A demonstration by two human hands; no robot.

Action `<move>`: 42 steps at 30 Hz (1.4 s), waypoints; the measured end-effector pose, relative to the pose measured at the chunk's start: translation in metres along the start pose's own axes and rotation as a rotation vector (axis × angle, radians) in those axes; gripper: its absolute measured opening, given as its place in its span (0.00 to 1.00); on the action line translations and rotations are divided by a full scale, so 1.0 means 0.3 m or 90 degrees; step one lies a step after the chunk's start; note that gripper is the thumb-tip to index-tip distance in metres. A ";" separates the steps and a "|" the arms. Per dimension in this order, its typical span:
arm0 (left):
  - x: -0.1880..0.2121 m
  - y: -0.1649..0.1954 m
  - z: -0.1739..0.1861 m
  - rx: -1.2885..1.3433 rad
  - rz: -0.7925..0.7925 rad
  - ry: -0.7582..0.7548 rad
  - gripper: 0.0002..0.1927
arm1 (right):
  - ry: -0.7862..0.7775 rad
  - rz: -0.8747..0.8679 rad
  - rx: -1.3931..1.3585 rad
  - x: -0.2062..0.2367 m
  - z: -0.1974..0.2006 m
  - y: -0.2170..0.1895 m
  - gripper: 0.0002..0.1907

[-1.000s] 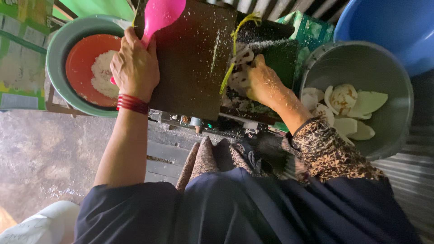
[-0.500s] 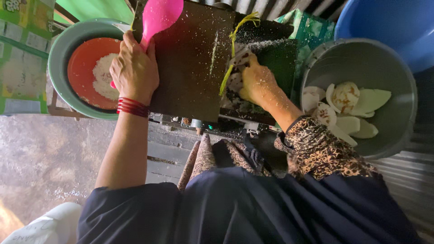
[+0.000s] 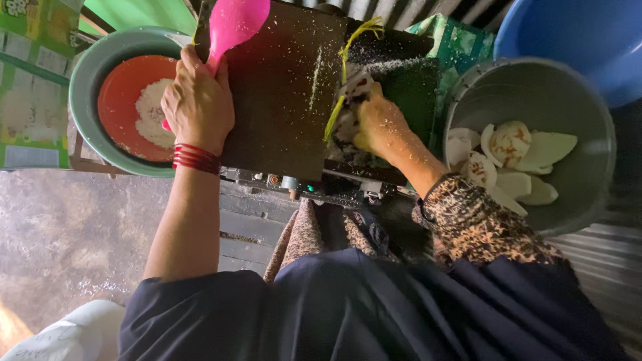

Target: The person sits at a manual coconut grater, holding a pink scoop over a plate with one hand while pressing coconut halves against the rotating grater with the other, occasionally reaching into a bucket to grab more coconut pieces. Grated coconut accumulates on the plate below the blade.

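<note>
Item: pink scoop (image 3: 235, 23), handle wrapped in my left hand (image 3: 198, 103), bowl projecting beyond my fingers. Item: coconut piece (image 3: 353, 90), pressed under my right hand (image 3: 380, 124) fingertips (grip itself unclear) against the dark grater (image 3: 284, 87).

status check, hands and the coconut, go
Left hand grips pink scoop. Right hand presses coconut piece into dark grater machine. Nothing blocking.

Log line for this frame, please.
left hand: grips pink scoop | right hand: presses coconut piece into grater | gray bucket: coconut pieces
</note>
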State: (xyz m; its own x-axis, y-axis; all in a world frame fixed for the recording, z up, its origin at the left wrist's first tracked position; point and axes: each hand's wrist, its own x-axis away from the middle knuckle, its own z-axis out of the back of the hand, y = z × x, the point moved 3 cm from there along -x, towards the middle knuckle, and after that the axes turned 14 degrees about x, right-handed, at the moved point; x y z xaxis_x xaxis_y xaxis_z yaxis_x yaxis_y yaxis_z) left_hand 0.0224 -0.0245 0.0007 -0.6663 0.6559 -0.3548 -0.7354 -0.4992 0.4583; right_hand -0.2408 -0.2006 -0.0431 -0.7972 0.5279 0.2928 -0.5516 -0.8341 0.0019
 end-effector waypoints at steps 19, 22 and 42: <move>0.002 0.015 0.019 -0.005 0.000 -0.007 0.26 | 0.139 0.020 -0.029 0.003 0.013 -0.020 0.11; 0.001 0.013 0.018 0.018 0.033 -0.023 0.26 | 0.108 0.003 -0.045 -0.005 -0.006 -0.007 0.12; -0.002 0.014 0.014 0.019 0.006 -0.010 0.26 | 0.224 0.059 -0.081 -0.016 -0.002 -0.021 0.23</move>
State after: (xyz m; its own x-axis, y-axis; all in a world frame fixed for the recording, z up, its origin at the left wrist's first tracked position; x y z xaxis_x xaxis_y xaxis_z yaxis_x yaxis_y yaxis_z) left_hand 0.0201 -0.0246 0.0063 -0.6710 0.6601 -0.3377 -0.7249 -0.4883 0.4859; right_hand -0.2335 -0.1978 -0.0451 -0.8682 0.4925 -0.0607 -0.4817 -0.8659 -0.1346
